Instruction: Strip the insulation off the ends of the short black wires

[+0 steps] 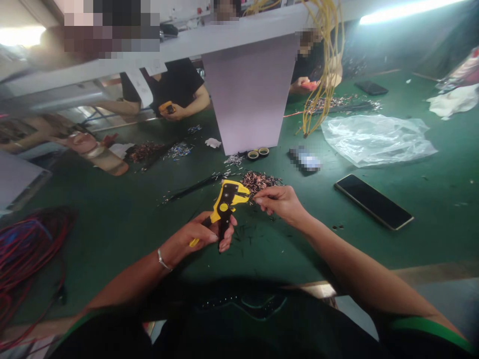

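Observation:
My left hand (204,232) is wrapped around the handles of a yellow and black wire stripper (224,204), whose jaws point to the right. Close by those jaws, my right hand (279,202) pinches something thin, seemingly a short wire; its end is too small to make out clearly. Behind both hands lies a pile of short black wires with bare copper ends (260,182). A bundle of longer black wires (194,187) stretches to the left of the stripper. Small dark scraps are strewn on the green table (299,254) beneath my hands.
Two tape rolls (258,153) sit by a pale upright panel (250,94). To the right are a phone (374,201) and a clear plastic bag (377,139). Yellow wires (325,65) hang from above. Red cables (30,259) lie left. Other people work across the table.

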Demonstrator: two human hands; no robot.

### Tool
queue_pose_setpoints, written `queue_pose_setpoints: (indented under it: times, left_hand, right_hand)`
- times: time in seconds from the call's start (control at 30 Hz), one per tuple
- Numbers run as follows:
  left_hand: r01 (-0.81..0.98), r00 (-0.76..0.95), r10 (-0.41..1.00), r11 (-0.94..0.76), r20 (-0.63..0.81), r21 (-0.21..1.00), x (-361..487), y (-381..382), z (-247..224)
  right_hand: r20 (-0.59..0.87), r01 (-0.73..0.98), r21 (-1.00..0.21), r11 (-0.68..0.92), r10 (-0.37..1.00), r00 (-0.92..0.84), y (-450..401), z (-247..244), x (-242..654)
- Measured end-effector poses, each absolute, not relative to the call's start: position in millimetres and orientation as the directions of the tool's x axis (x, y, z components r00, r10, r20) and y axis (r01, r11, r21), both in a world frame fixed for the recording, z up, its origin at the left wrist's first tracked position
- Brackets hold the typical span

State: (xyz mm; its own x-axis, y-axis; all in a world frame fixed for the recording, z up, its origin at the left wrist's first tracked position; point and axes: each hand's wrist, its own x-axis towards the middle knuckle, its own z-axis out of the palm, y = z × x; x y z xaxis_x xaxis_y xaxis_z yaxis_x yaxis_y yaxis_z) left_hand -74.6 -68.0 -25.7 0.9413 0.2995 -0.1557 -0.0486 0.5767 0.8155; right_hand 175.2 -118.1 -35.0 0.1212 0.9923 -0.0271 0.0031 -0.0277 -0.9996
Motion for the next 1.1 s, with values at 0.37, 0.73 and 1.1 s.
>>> queue_pose_setpoints:
  times: [0.37, 0.73, 1.1]
  left_hand:
    - [-0.052, 0.924, 0.340, 0.568, -0.176, 0.822, -75, -71, -23]
    - [-0.042, 0.883, 0.421, 0.510, -0.206, 0.859, -71, -77, -17]
    - [-0.012, 0.883, 0.412, 0.497, -0.224, 0.868, -73, -80, -19]
  right_hand:
    - [-0.016, 0.055, -0.998, -0.022, 0.993, 0.120, -119, -34, 176]
    - [-0.028, 0.047, -0.998, -0.033, 0.994, 0.110, -118, -36, 176]
    - [0.068, 0.189, -0.980, 0.065, 0.998, 0.008, -120, -38, 174]
